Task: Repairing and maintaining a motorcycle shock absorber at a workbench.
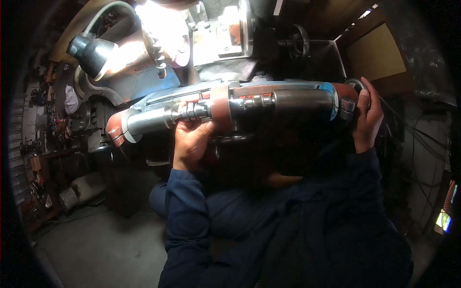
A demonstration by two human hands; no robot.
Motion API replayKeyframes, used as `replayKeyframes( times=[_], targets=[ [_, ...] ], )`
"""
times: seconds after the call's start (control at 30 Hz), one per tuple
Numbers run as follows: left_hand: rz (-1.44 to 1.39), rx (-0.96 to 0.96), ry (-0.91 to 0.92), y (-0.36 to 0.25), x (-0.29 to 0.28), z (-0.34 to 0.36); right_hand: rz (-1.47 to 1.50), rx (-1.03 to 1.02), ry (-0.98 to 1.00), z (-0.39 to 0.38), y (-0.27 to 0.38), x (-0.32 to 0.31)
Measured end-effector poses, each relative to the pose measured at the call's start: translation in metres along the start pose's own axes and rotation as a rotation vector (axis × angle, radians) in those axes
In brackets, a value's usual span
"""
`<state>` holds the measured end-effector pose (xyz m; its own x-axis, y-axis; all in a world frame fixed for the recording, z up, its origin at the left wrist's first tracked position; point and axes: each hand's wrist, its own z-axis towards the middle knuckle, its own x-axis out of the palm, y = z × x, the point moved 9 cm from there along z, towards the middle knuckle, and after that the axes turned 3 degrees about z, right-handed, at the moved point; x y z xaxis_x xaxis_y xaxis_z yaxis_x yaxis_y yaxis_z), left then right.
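Note:
Across the front of me runs a long metal shaft assembly, with wide steel cylinders toward both ends and narrower ridged sections between them. A reddish-brown collar rings its middle, and a reddish-brown end piece caps the left side. My left hand is closed on the shiny ridged part just left of the collar, some fingers hidden behind it. At the far right, my right hand is closed round the edge of the right end piece, beside a blue-marked face. Its grip is partly hidden.
Behind the assembly stands a machine with a handwheel and a brightly lit round part. A black work lamp on a bent neck hangs at upper left. Cluttered shelves line the left, and cables hang at right.

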<state>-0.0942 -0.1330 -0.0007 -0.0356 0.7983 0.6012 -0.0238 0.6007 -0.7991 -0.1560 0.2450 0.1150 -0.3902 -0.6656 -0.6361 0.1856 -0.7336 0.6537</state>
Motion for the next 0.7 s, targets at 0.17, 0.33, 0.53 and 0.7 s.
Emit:
replayKeyframes(
  times=[0.17,0.33,0.53,0.7],
  targets=[
    [-0.012,-0.026,-0.001,0.0023,-0.0015,-0.0008,-0.024,-0.014,0.0,-0.0004,-0.0018,-0.0013],
    [0.026,0.012,-0.009,0.0001,-0.0004,-0.0009,-0.017,-0.027,-0.005,-0.0005,-0.0007,-0.0007],
    [0.002,-0.034,-0.007,0.0026,-0.0031,-0.0016,-0.005,-0.005,0.006,0.001,-0.0037,-0.0006],
    [-0.013,-0.048,-0.021,0.0056,-0.0062,-0.0018,-0.025,-0.026,0.002,0.0017,-0.0029,-0.0007]
  ],
)
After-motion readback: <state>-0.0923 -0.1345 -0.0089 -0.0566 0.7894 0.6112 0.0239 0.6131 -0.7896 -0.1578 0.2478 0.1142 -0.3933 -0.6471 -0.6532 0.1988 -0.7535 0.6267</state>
